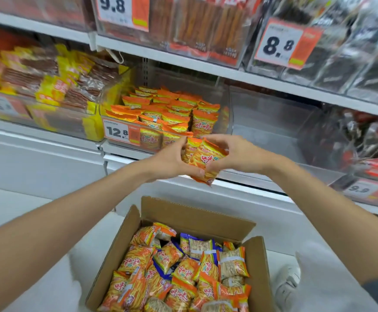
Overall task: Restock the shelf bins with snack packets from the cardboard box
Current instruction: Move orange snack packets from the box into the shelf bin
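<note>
An open cardboard box [197,216] stands on the floor below me, full of orange snack packets [179,266] and a few blue ones [184,240]. Between both hands I hold a small stack of orange packets [202,159] in front of the shelf. My left hand [172,159] grips the stack from the left, and my right hand [235,154] grips it from the right. Just behind the hands is a clear shelf bin [227,109] with a 12.8 price tag [121,134], holding several rows of the same orange packets [172,109].
To the right of that bin is a clear bin [273,122] with nothing visible inside. Bins of yellow-red packets [48,86] sit on the left, dark packets [352,143] on the right. The upper shelf [206,64] overhangs. A white shoe [289,282] is beside the box.
</note>
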`<state>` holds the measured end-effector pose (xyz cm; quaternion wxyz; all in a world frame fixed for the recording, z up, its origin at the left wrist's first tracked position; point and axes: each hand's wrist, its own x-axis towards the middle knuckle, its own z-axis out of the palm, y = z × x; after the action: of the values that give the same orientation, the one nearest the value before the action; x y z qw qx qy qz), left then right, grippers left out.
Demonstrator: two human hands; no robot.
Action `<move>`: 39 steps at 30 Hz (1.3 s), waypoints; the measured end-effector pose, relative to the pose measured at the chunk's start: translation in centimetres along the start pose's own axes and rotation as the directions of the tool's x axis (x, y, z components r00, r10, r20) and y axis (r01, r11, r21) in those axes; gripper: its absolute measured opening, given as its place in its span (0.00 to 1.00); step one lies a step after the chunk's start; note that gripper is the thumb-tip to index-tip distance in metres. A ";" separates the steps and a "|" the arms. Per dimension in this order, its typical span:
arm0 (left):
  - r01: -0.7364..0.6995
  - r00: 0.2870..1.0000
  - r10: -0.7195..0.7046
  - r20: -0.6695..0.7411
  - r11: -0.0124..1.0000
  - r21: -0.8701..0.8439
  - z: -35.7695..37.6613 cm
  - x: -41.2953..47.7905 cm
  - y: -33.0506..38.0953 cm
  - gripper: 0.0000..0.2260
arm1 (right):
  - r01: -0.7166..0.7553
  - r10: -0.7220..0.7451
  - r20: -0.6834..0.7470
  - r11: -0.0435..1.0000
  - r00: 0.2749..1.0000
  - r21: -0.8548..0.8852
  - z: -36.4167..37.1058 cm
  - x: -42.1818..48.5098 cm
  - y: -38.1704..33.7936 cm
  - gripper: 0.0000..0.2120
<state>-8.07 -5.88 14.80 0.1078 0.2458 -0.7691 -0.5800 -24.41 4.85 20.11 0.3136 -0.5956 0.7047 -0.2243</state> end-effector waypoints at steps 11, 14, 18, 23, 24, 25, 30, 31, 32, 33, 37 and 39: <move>-0.025 0.999 0.014 0.052 0.976 0.218 -7.4 12.4 5.1 0.38 | -0.062 -0.002 -0.205 0.951 0.979 -0.303 -8.1 9.6 0.3 0.24; -0.019 0.996 -0.015 0.084 0.924 0.382 -8.2 14.7 4.6 0.19 | -0.107 0.050 -0.138 0.890 0.989 -0.443 -8.3 12.6 1.5 0.32; -0.080 0.997 0.056 0.058 0.742 0.666 -9.2 17.3 2.6 0.12 | -0.104 0.122 -0.020 0.735 0.992 -0.670 -7.4 15.6 2.3 0.36; -0.145 0.944 0.323 -0.065 0.585 0.798 -8.8 19.0 -0.4 0.11 | -0.116 0.129 -0.061 0.478 0.990 -0.871 -5.2 16.7 4.2 0.42; -0.116 0.938 0.325 -0.119 0.618 0.778 -8.9 19.1 -0.8 0.12 | -0.110 0.091 -0.076 0.467 0.993 -0.877 -5.1 16.5 4.3 0.44; -0.086 0.939 0.306 -0.156 0.650 0.755 -8.9 19.3 -1.2 0.12 | -0.105 0.062 -0.086 0.479 0.994 -0.872 -5.2 16.3 4.3 0.46; -0.046 0.964 0.223 -0.144 0.675 0.737 -8.7 19.3 -1.4 0.10 | -0.059 0.018 -0.057 0.488 0.998 -0.871 -5.2 15.6 3.4 0.29; -0.046 0.970 0.207 -0.124 0.662 0.748 -8.7 19.2 -1.2 0.09 | -0.067 0.048 -0.051 0.459 0.998 -0.886 -5.1 15.5 3.3 0.26; -0.045 0.978 0.184 -0.100 0.648 0.760 -8.8 19.2 -1.0 0.10 | -0.072 0.070 -0.046 0.441 0.997 -0.895 -5.0 15.6 3.3 0.25; -0.041 0.984 0.158 -0.078 0.637 0.769 -8.9 19.1 -1.0 0.10 | -0.074 0.081 -0.043 0.437 0.996 -0.896 -4.9 15.6 3.2 0.24; -0.056 0.982 0.174 -0.071 0.632 0.773 -8.6 19.1 -1.2 0.11 | -0.062 0.088 -0.027 0.430 0.996 -0.901 -4.7 15.8 3.3 0.26; -0.105 0.959 0.263 -0.104 0.673 0.732 -8.3 19.0 -1.3 0.09 | -0.062 0.110 -0.013 0.454 0.994 -0.889 -4.9 15.9 3.4 0.28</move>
<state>-20.27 -22.68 13.78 0.1380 0.2461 -0.9402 -0.1908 -31.83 -10.40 18.42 -0.0150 -0.6404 0.7400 0.2050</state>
